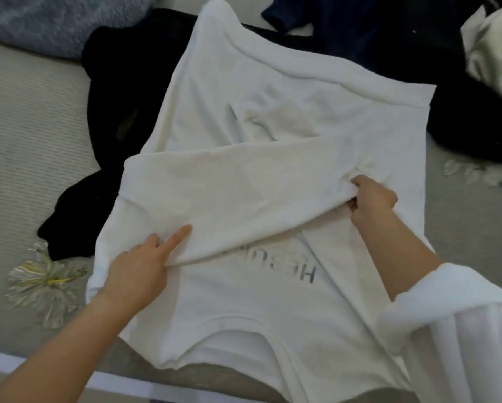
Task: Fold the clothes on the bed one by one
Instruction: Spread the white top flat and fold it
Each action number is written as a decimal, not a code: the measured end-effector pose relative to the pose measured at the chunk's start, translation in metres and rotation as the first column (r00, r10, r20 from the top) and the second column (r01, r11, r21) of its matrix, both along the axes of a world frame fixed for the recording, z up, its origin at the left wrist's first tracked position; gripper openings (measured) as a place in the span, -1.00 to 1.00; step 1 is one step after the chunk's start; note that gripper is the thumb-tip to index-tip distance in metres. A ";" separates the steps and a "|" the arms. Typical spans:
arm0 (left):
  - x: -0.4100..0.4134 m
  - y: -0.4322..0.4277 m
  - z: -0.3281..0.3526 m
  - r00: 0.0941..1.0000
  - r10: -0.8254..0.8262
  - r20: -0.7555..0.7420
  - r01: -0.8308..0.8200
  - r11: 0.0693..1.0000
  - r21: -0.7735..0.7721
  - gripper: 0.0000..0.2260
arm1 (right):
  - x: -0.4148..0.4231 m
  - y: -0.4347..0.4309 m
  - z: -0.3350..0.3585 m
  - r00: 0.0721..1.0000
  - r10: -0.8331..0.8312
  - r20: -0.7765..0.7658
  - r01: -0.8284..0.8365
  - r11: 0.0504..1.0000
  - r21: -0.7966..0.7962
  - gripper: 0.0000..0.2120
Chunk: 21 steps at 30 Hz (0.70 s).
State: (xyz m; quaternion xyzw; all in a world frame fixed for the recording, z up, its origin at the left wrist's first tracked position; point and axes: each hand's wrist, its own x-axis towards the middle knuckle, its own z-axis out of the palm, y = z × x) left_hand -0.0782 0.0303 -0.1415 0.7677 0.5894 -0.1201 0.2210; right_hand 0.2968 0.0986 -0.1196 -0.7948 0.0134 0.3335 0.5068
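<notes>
Left hand (pixel 139 274), right hand (pixel 372 199), sweatshirt sleeve (pixel 244 184) held between

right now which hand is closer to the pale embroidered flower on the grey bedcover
Left. The left hand holds the white sweatshirt just right of the pale embroidered flower; the right hand grips its folded sleeve far across.

Clothes, 4 pcs: 1 white sweatshirt (pixel 273 112), 1 black garment (pixel 113 112) under it, 1 navy garment (pixel 345 21) at the far side, 1 cream garment (pixel 491 48) far right. Dark heap at right may be a 5th or part of those, can't tell. 1 grey fleecy blanket (pixel 40 21). 2 hands: left hand (pixel 136 274), right hand (pixel 372 199). 1 bed (pixel 25 141).
</notes>
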 end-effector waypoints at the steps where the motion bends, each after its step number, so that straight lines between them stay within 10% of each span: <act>1: 0.002 0.003 0.001 1.000 0.016 -0.012 -0.016 1.000 -0.016 -0.21 | 0.006 0.004 0.007 0.995 0.025 0.101 -0.029 0.999 0.041 -0.80; 5: 0.011 0.004 0.009 0.996 -0.036 -0.078 0.027 0.992 -0.120 -0.15 | 0.036 -0.009 0.014 0.962 0.036 0.270 -0.039 0.999 0.008 -0.84; 8: 0.013 0.003 0.014 0.995 -0.036 -0.098 0.012 0.972 -0.235 -0.15 | 0.053 -0.034 0.001 0.907 0.294 0.301 -0.147 0.892 -0.428 -0.50; 12: 0.022 -0.005 0.016 0.991 -0.125 0.052 0.120 0.988 0.097 -0.35 | 0.011 -0.064 -0.004 0.371 0.767 0.524 -0.548 0.636 -0.543 -0.37; 16: 0.022 -0.016 0.002 0.992 -0.098 -0.074 0.099 0.995 0.005 -0.32 | -0.031 -0.094 -0.025 -0.129 0.976 0.175 -0.690 0.039 -0.723 -0.41; 21: -0.002 -0.026 -0.005 0.990 -0.130 -0.055 0.123 0.986 -0.116 -0.34 | -0.037 -0.142 -0.018 -0.093 0.978 0.189 -0.716 0.066 -0.695 -0.42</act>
